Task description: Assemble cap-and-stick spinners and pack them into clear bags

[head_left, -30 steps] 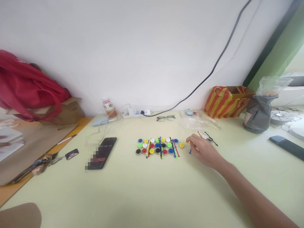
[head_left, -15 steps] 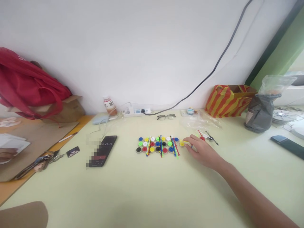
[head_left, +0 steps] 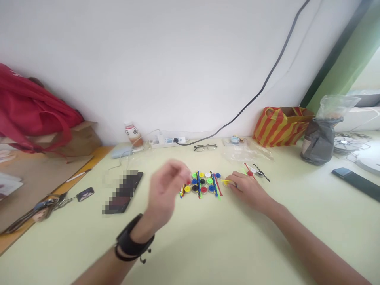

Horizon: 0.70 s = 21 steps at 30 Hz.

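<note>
A pale wall backs a light green counter, and one dark cable hangs across the wall down to one power strip. At the counter's middle, at least twelve coloured discs show in three rows, topped by three bundles of thin sticks that overlap too much to count singly. The left hand, blurred and with curled fingers, is raised in front of the rows and hides their left end; whether it holds anything, I cannot tell. The right hand pinches one yellow stick, just right of the rows. Beyond its knuckles lie one red disc and one black disc, with one black stick among others partly hidden.

Around them are one phone at the left, one bottle, one pair of glasses, one striped bag, one grey bag and one dark slim case at the right.
</note>
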Each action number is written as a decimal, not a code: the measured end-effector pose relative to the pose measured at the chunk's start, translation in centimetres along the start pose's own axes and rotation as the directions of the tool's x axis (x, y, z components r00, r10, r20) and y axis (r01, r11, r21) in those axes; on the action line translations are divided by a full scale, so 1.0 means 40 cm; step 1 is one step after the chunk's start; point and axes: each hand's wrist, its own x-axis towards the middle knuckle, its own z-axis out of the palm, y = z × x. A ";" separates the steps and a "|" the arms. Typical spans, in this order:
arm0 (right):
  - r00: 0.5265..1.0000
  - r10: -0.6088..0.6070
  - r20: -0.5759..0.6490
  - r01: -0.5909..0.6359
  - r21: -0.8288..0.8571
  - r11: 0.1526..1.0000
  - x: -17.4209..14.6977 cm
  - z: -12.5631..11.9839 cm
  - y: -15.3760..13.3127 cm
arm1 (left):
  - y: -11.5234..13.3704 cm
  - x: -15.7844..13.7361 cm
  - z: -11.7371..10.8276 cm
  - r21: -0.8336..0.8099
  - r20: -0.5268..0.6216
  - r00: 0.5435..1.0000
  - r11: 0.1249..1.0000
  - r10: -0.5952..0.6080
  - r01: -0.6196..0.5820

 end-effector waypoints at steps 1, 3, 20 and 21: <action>1.000 0.012 0.004 -0.012 0.012 1.000 0.000 -0.002 -0.001 | -0.021 -0.006 0.010 -0.059 0.073 0.992 0.993 -0.101 0.105; 1.000 0.029 0.007 -0.029 0.045 0.999 -0.002 -0.009 -0.005 | -0.066 -0.021 0.027 -0.179 0.253 0.901 0.898 -0.352 0.402; 0.977 -0.161 -0.136 0.207 0.473 0.856 -0.039 0.001 -0.186 | -0.168 -0.081 0.053 -0.120 0.389 0.822 0.861 -0.417 0.494; 0.976 -0.176 -0.130 0.217 0.476 0.852 -0.040 0.004 -0.188 | -0.166 -0.082 0.055 -0.127 0.411 0.818 0.864 -0.402 0.488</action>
